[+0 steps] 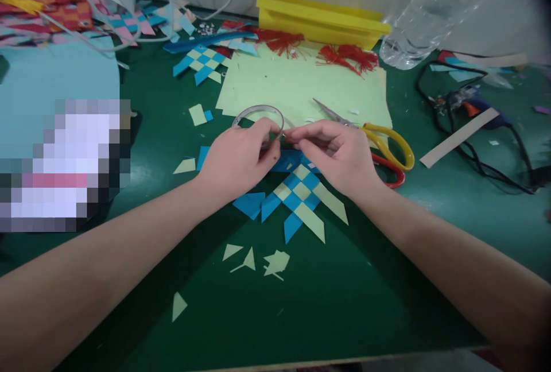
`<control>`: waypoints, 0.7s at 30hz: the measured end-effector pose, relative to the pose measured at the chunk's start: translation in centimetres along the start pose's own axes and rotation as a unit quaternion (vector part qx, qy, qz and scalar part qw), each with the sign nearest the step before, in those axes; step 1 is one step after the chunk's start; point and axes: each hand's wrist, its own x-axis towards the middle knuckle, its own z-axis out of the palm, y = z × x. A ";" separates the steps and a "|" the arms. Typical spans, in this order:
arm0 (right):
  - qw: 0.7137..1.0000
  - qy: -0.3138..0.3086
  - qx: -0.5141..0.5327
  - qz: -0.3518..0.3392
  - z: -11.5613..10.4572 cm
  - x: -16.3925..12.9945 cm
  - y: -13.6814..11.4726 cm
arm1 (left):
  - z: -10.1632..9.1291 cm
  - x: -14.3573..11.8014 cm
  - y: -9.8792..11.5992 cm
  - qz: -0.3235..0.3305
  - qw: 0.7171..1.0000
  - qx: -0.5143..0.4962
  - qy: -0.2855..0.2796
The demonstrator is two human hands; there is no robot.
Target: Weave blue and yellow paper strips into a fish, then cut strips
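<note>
A blue-and-pale-green checked woven paper piece [297,197] lies on the dark green table [344,303].

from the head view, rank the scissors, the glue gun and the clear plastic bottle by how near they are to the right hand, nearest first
1. Scissors: just beyond the right hand, handles beside its knuckles.
2. Clear plastic bottle: far back, right of the yellow holder.
3. Glue gun: far right, among black cables.
The bottle and the glue gun are close to call.

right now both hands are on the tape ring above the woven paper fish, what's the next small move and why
Probably peel a short strip free: the left hand steadies the tape ring, the right hand pinches at its edge, and the woven fish lies directly below.
</note>
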 end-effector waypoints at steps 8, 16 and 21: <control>0.999 -0.021 0.030 0.024 -0.3 0.3 -0.7 | 0.0 0.1 0.0 0.001 1.000 0.007 -0.010; 0.999 -0.039 0.009 0.023 -0.3 0.5 -0.3 | 0.3 -0.1 -0.1 0.020 1.000 0.008 0.008; 0.997 -0.040 -0.053 -0.042 -0.1 0.0 -0.6 | 0.0 -0.1 0.0 0.007 0.999 -0.034 0.014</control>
